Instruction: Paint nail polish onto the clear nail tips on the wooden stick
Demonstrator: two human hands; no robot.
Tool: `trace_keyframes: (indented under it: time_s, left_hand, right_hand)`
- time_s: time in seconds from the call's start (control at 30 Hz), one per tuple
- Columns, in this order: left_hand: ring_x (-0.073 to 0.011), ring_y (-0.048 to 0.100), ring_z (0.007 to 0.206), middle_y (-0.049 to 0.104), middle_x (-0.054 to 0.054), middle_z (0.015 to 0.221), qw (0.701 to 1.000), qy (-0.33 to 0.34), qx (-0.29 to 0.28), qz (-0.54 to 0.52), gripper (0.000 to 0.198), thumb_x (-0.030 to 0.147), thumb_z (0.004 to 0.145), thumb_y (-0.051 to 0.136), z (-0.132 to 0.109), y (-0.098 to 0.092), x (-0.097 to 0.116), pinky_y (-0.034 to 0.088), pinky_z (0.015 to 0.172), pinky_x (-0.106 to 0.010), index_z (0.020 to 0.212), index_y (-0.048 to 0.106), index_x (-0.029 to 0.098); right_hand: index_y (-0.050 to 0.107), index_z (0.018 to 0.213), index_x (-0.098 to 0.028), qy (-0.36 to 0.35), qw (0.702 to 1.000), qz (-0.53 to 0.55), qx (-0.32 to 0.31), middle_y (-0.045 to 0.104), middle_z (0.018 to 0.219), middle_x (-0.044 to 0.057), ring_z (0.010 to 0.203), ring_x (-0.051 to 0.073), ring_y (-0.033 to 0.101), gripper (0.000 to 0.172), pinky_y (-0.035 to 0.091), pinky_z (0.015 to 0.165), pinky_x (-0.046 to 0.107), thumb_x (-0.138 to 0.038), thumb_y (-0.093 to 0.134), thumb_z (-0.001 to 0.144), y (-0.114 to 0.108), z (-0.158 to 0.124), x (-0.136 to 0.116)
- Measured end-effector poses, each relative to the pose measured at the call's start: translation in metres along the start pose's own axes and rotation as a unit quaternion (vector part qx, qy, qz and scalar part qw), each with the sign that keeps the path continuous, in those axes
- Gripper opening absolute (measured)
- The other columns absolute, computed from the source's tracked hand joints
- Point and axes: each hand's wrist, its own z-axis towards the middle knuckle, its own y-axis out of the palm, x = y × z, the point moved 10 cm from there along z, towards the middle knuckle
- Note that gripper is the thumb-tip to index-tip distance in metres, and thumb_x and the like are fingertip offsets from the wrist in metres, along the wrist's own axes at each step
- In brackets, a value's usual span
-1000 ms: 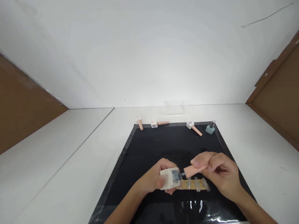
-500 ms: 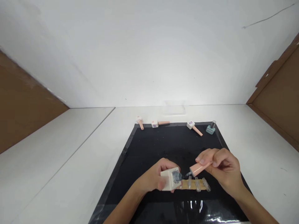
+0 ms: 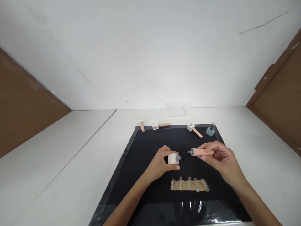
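My left hand (image 3: 161, 163) is closed around a small white square nail polish bottle (image 3: 173, 158) with its open neck pointing right. My right hand (image 3: 221, 158) pinches the bottle's peach cap (image 3: 202, 152), held level, with its brush end pointing left toward the bottle; a short gap separates them. Both are held over a black mat (image 3: 150, 150). Nearer to me on the mat lies a tan strip with several clear false nails (image 3: 189, 184) standing on it, below and between my hands.
Along the mat's far edge lie three white bottles with peach caps (image 3: 141, 124) (image 3: 160, 125) (image 3: 194, 129) and an upright teal bottle with a grey cap (image 3: 210, 129). A clear shallow tray (image 3: 174, 110) sits by the white wall. Brown boards flank the white tabletop.
Both hands moved away from me, off the nail strip. The cap with its brush came out of the bottle and now sits apart from it, to its right.
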Motion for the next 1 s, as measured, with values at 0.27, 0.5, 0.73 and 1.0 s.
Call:
trace_keyframes:
  time_s: [0.27,0.5,0.73,1.0]
  left_hand:
    - [-0.0242,0.052,0.094,0.062,-0.003,0.091,0.997,0.014,0.007,0.072,0.036,0.022,0.059,0.076,0.000,-0.002,0.001,0.041,0.086,-0.036,0.095,0.071,0.023]
    - [-0.0270,0.052,0.107,0.061,-0.006,0.109,0.993,0.030,0.052,0.097,0.031,0.022,0.064,0.071,-0.006,-0.007,-0.004,0.038,0.095,-0.041,0.095,0.067,0.024]
    - [-0.0361,0.039,0.123,0.057,-0.008,0.121,0.981,0.028,0.059,0.183,0.029,0.030,0.065,0.069,-0.014,-0.021,-0.003,0.029,0.099,-0.055,0.094,0.067,0.025]
    - [-0.0242,0.054,0.102,0.059,-0.006,0.106,0.994,-0.022,0.107,0.030,0.056,0.014,0.057,0.055,-0.083,-0.016,-0.002,0.041,0.095,-0.041,0.112,0.049,0.022]
  right_hand:
    - [0.066,0.073,-0.021,0.087,0.996,0.007,0.034,0.070,0.071,-0.001,0.060,0.015,0.069,0.016,0.058,0.060,0.026,-0.027,0.079,0.066,-0.015,0.004,0.012]
    - [0.065,0.071,-0.020,0.118,0.992,-0.017,0.039,0.068,0.060,0.001,0.058,0.019,0.067,0.024,0.056,0.062,0.035,-0.037,0.080,0.063,-0.023,0.002,0.015]
    - [0.064,0.070,-0.019,0.116,0.992,-0.016,0.038,0.065,0.056,-0.001,0.052,0.018,0.065,0.030,0.055,0.057,0.033,-0.043,0.079,0.061,-0.028,0.001,0.011]
    - [0.061,0.072,-0.019,0.110,0.992,-0.011,0.057,0.064,0.058,-0.002,0.052,0.016,0.063,0.031,0.054,0.056,0.031,-0.044,0.077,0.063,-0.041,0.001,0.002]
